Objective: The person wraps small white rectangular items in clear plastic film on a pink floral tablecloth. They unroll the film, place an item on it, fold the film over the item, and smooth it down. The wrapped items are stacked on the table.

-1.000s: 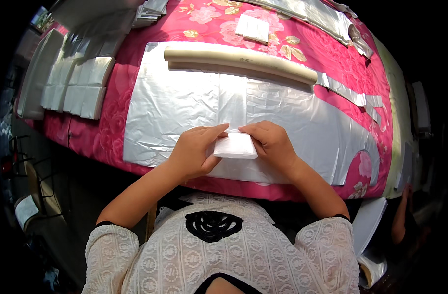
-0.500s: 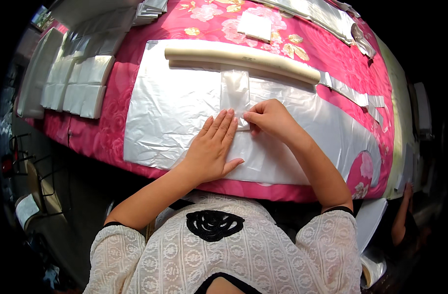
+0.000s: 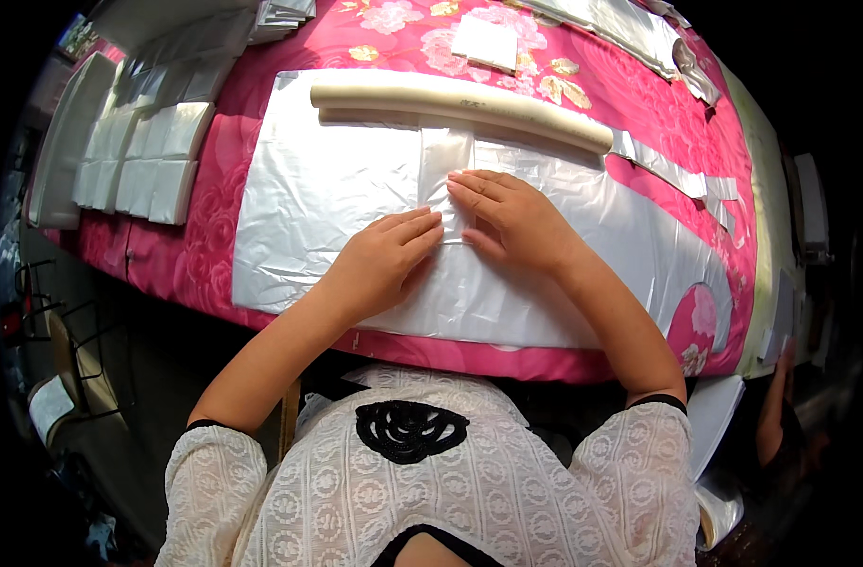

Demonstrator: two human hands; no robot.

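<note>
A narrow folded piece of thin translucent plastic (image 3: 446, 149) lies on a wide white plastic sheet (image 3: 323, 189), its far end against a long cream tube (image 3: 460, 104). My right hand (image 3: 518, 219) rests with its fingers stretched over the middle of this piece, its thumb apart from the fingers. At the near left edge of the piece, my left hand (image 3: 379, 260) touches down with straight fingers laid side by side; its thumb is hidden underneath. Both hands partly cover the piece's near end. Nothing shows gripped in either hand.
Stacks of folded white plastic packs (image 3: 157, 189) stand at the left of the pink floral tablecloth (image 3: 225, 208). A small white stack (image 3: 486, 41) sits beyond the tube. Plastic strips (image 3: 677, 175) lie at the right. Another person's arm (image 3: 771, 416) shows at the far right.
My right hand has gone from pinching at the piece's near right edge to lying across its middle. My left hand has drawn slightly left, off the piece's top to its edge.
</note>
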